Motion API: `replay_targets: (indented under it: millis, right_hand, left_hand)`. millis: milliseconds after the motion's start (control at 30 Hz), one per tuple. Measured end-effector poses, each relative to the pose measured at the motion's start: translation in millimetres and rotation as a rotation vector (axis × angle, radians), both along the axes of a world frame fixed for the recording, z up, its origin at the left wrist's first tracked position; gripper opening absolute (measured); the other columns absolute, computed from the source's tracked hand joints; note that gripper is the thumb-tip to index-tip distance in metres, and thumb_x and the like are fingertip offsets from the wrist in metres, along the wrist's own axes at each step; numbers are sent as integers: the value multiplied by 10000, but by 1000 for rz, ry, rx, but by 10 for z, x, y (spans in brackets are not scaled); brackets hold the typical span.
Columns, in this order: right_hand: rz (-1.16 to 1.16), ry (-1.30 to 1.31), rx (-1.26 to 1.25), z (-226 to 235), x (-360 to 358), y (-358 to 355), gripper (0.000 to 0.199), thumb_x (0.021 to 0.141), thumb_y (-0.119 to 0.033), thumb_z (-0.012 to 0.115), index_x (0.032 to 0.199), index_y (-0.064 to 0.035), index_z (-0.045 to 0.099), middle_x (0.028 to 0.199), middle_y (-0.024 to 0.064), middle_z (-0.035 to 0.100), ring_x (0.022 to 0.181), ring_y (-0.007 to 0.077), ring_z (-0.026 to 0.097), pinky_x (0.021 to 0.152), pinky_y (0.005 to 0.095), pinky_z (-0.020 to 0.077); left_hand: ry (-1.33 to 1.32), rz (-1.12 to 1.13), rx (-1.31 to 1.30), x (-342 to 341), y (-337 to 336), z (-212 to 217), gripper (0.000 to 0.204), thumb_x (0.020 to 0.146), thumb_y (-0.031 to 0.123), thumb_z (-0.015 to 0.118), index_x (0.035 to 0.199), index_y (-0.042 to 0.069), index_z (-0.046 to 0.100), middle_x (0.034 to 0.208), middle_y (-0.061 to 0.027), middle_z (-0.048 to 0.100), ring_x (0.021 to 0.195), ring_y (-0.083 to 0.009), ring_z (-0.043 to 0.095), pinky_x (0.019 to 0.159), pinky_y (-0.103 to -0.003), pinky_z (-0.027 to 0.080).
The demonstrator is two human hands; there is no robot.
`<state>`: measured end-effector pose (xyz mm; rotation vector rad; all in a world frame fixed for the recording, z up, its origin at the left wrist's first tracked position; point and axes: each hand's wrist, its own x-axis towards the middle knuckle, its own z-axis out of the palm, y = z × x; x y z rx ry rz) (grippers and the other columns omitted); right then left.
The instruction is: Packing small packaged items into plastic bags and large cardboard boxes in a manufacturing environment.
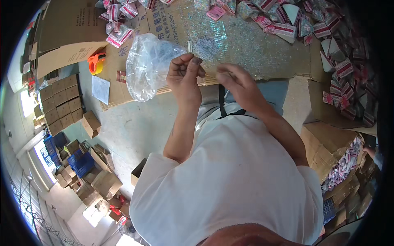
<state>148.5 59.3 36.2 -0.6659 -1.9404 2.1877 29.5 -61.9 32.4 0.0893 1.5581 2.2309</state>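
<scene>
My left hand [185,74] is raised over the near edge of a cardboard-covered table, its fingers curled and the thumb pressed against them. Whatever it pinches is too small to make out. Close by on the right, my right hand [240,84] hangs with its fingers bent and somewhat apart; it is slightly blurred, and no object shows in it. Beyond the hands lies a tangle of thin clear strands [205,48]. A crumpled clear plastic bag [148,65] rests to the left of my left hand.
Small packets with pink-and-white labels [344,67] are heaped along the far and right sides. An orange tape dispenser [96,63] and a pale sheet [101,89] lie at left, beside a big carton [67,33]. A carton of packets [330,147] stands at lower right.
</scene>
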Motion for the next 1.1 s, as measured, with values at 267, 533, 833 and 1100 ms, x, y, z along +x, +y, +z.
replay_targets:
  millis: [267, 533, 833, 1100]
  right_hand:
    - [101, -18, -11, -13, -171, -178, 340, 975, -178, 670, 1259, -4, 600, 1152, 78, 610, 1038, 122, 580, 876, 283, 489]
    - [93, 90, 112, -22, -338, -255, 227, 942, -116, 665, 1105, 41, 650, 971, 100, 662, 889, 151, 619, 803, 312, 494]
    - [-62, 156, 317, -33, -320, -266, 179, 912, -121, 638, 1019, 20, 662, 914, 192, 664, 863, 368, 639, 763, 445, 494]
    - [-29, 203, 476, 139, -175, 50, 207, 951, -191, 635, 1027, -1, 670, 911, 186, 665, 853, 382, 634, 746, 450, 501]
  left_hand:
    - [-9, 170, 267, 1, 188, 101, 64, 1011, 96, 599, 1048, 51, 572, 904, -62, 624, 729, -119, 594, 643, -256, 500]
    - [8, 211, 330, 44, 222, 236, 60, 1029, 120, 571, 1060, 69, 564, 935, -57, 614, 736, -119, 570, 636, -261, 488]
    - [177, 237, 339, 61, 247, 142, 90, 1013, 56, 563, 1103, 44, 570, 983, -73, 639, 808, -149, 627, 725, -294, 540]
    - [268, -277, -161, 32, -199, 110, 220, 949, -4, 637, 1160, -61, 614, 1062, -105, 694, 919, -134, 656, 841, -280, 533]
